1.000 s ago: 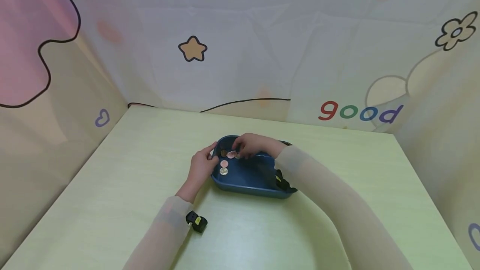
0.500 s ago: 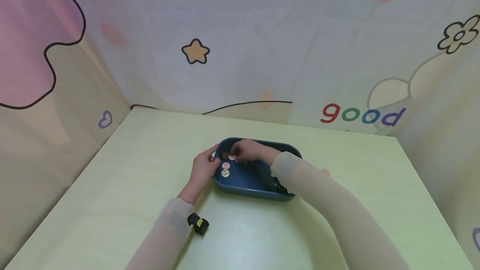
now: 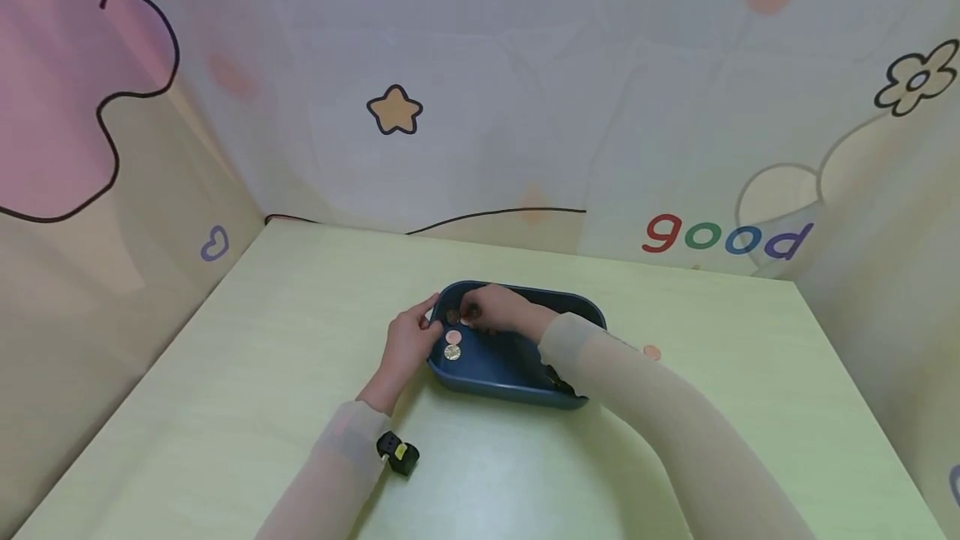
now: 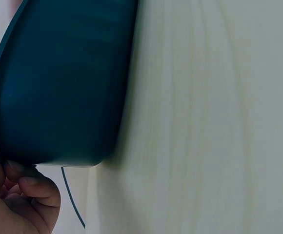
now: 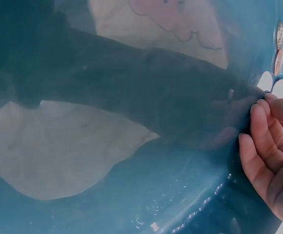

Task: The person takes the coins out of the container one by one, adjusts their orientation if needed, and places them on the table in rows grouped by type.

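A dark blue tray (image 3: 510, 390) stands on the table, with several coins at its left end. My left hand (image 3: 408, 344) grips the tray's left rim, thumb above and fingers curled below, as the left wrist view also shows. Inside the tray, my right hand (image 3: 498, 309) pinches a small dark coin (image 3: 474, 311) at the back left. Close to its fingertips lie a dark coin (image 3: 452, 317) and a partly covered pinkish one. Nearer the front, a pink coin (image 3: 453, 337) touches a silvery coin (image 3: 452, 352). The right sleeve hides the tray's right front corner.
On the pale table (image 3: 225, 407), a pinkish disc (image 3: 652, 352) lies right of the tray, beside the right sleeve. Printed fabric walls (image 3: 480, 132) enclose the table at the back and both sides. Black wrist cameras (image 3: 397, 452) are worn at both wrists.
My right hand has shifted slightly left over the back coins and now has one between its fingertips. The pinkish disc has come into view beside the sleeve. The left hand keeps its grip.
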Action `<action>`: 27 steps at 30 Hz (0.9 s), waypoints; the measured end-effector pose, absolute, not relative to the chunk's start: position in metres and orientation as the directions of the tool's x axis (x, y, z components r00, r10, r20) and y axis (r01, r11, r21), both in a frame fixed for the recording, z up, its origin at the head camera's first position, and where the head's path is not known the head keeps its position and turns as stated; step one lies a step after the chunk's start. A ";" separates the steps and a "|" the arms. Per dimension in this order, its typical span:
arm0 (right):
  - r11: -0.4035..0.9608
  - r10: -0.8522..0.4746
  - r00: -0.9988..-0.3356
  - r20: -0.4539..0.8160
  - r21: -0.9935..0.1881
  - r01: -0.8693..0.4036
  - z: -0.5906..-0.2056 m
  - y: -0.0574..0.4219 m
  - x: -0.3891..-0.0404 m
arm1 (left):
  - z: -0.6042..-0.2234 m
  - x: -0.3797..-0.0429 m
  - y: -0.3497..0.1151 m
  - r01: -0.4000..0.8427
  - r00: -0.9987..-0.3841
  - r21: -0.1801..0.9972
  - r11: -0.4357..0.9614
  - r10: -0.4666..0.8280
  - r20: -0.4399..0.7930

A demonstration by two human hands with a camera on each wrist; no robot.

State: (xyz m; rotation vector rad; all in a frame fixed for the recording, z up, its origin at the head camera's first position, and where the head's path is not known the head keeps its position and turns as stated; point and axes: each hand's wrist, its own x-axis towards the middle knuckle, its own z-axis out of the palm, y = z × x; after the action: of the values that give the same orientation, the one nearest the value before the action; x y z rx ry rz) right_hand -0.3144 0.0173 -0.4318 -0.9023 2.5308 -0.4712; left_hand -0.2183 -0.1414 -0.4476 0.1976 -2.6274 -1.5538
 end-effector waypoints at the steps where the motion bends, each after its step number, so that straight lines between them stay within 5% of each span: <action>1: 0.732 -0.659 -0.704 -0.264 -0.438 -0.522 -0.433 0.017 -0.314 | -0.448 -0.218 -0.141 -0.065 -0.989 0.876 0.478 -0.149 0.008; 27: 0.759 -0.643 -0.688 -0.335 -0.398 -0.515 -0.429 0.012 -0.319 | -0.447 -0.220 -0.142 -0.064 -0.987 0.872 0.485 -0.160 0.017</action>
State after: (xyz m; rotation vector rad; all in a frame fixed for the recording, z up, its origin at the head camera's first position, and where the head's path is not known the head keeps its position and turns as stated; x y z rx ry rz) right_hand -0.3194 0.0116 -0.4290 -0.8761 2.4959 -0.3780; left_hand -0.2200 -0.1415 -0.4474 0.1984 -2.6235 -1.5339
